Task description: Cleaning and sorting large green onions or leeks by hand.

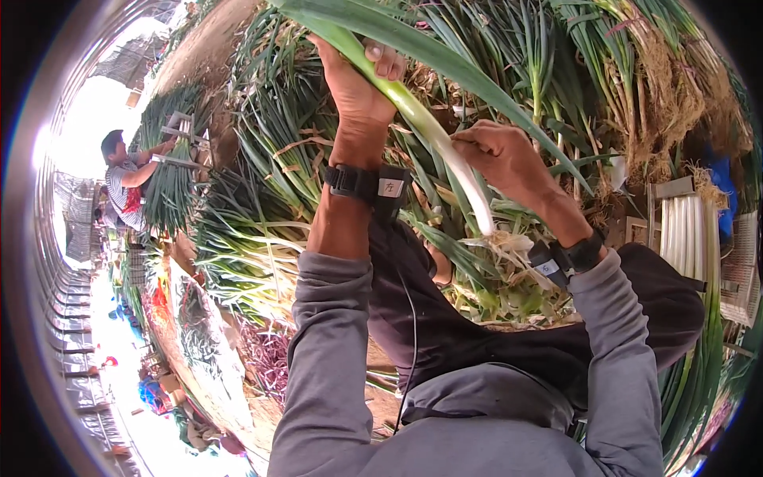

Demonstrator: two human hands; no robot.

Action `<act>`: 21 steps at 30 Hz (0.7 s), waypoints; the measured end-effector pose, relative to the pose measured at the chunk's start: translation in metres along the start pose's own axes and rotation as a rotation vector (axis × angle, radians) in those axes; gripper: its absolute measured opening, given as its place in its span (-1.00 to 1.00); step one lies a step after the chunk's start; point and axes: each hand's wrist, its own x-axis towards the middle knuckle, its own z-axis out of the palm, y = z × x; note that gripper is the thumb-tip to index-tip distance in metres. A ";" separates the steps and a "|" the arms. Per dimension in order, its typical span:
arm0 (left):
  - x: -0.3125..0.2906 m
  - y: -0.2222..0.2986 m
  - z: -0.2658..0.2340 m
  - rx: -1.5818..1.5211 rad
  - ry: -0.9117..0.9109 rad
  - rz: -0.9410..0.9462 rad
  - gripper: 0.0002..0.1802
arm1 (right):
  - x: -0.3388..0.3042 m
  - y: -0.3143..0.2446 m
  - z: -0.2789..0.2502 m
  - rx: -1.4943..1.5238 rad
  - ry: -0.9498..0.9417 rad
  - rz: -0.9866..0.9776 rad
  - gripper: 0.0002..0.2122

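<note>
A long green onion point(433, 131) slants across in front of me, its green leaves at the upper left and its white root end pointing down. My left hand point(362, 87) is wrapped round the green part of the stalk. Beside the white shaft is my right hand point(505, 159), its fingers curled and pinched together at the stalk's edge. Whatever lies in that pinch is too small to make out. Pale loose peelings point(509, 250) lie just below the root end, on a heap of stripped leaves.
Piles of green onions point(270, 151) surround me, some with tangled dry roots point(656, 103). White stalks lie bundled in a rack point(683, 230) at my right. A person point(127, 179) sits at the far left by another rack. Purple stalks point(266, 358) lie at the lower left.
</note>
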 end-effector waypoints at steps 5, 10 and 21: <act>-0.002 -0.001 0.010 0.003 -0.091 -0.039 -0.34 | -0.003 0.005 0.006 -0.236 0.073 -0.102 -0.87; -0.001 0.000 0.012 -0.055 -0.016 -0.092 -0.33 | -0.002 0.007 -0.003 -0.242 0.199 0.140 -0.84; -0.001 0.002 0.004 0.139 0.260 0.055 -0.26 | -0.037 0.021 0.029 -0.443 0.427 -0.361 -0.88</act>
